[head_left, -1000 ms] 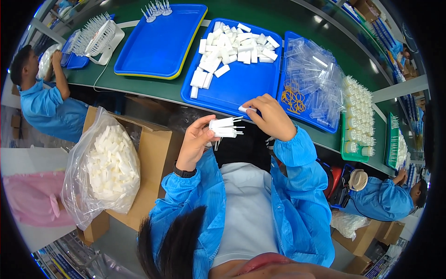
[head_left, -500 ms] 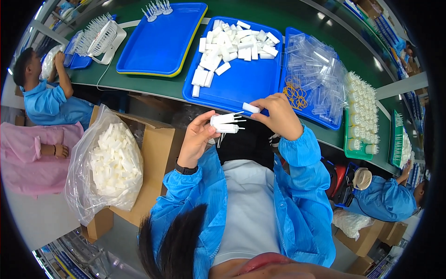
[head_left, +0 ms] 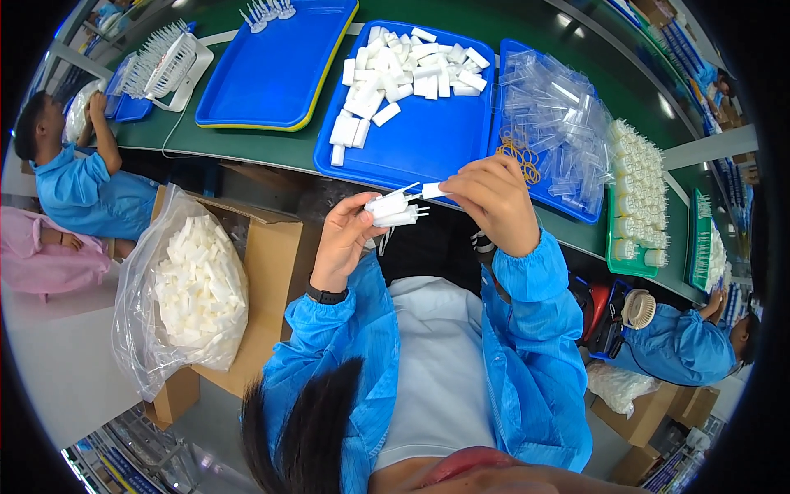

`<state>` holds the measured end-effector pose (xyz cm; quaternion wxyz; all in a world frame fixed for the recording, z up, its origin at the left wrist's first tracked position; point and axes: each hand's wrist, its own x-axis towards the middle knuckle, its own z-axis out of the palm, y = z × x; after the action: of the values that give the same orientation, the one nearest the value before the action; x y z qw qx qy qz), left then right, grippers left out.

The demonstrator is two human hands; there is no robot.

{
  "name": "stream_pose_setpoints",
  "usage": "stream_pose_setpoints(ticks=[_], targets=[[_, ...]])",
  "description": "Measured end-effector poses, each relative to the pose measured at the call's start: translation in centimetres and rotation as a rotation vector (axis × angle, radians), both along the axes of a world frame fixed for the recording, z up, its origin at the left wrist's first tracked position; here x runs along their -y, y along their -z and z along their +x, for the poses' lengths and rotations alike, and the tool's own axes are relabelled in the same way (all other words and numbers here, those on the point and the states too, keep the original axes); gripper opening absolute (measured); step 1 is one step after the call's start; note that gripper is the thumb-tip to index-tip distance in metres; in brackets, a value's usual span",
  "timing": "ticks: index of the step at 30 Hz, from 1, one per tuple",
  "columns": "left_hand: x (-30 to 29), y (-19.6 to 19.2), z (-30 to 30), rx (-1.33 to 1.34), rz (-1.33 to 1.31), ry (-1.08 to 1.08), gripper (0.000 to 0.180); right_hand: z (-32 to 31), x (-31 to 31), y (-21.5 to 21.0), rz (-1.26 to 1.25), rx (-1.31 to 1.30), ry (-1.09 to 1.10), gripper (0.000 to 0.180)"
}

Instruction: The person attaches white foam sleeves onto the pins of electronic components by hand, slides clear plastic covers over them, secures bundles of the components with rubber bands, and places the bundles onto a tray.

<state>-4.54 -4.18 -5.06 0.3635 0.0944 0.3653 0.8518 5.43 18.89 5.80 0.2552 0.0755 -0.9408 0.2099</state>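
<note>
My left hand (head_left: 339, 244), raised in front of my chest, is closed around a bunch of white pronged pieces (head_left: 392, 211) whose thin prongs point right. Between the fingertips of my right hand (head_left: 499, 206) is a small white block (head_left: 431, 190), its left end close to the upper prong; whether they touch I cannot make out. Beyond my hands lies a blue tray (head_left: 448, 140) with a heap of loose white blocks (head_left: 387, 82). Beside it, another blue tray (head_left: 499, 136) holds clear plastic sleeves (head_left: 550, 103) and yellow rubber bands (head_left: 518, 156).
At right, a green tray (head_left: 632, 267) carries rows of white pronged pieces. Far left stand a stacked blue tray (head_left: 263, 82) and a white fan (head_left: 174, 70). Left of me, a cardboard box (head_left: 276, 263) holds a bag of white pieces (head_left: 200, 288). Co-workers sit on both sides.
My right hand has brought the white block left and down to the prongs. The pronged pieces in my left hand now tilt up to the right. The view has shifted slightly.
</note>
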Motion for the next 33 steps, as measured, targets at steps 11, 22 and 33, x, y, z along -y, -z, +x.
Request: stream_pose_setpoints(ticks=[11, 22, 33], targets=[[0.0, -0.8, 0.5, -0.121, 0.005, 0.026, 0.026, -0.4, 0.9, 0.2, 0.132, -0.084, -0.069, 0.023], [-0.1, -0.5, 0.8, -0.294, 0.06, 0.076, 0.036, -1.4, 1.6, 0.5, -0.022, 0.048, -0.3, 0.035], [0.1, 1.6, 0.0, 0.301, 0.388, 0.185, 0.05, -0.5, -1.6, -0.4, -0.156, -0.039, 0.11, 0.026]])
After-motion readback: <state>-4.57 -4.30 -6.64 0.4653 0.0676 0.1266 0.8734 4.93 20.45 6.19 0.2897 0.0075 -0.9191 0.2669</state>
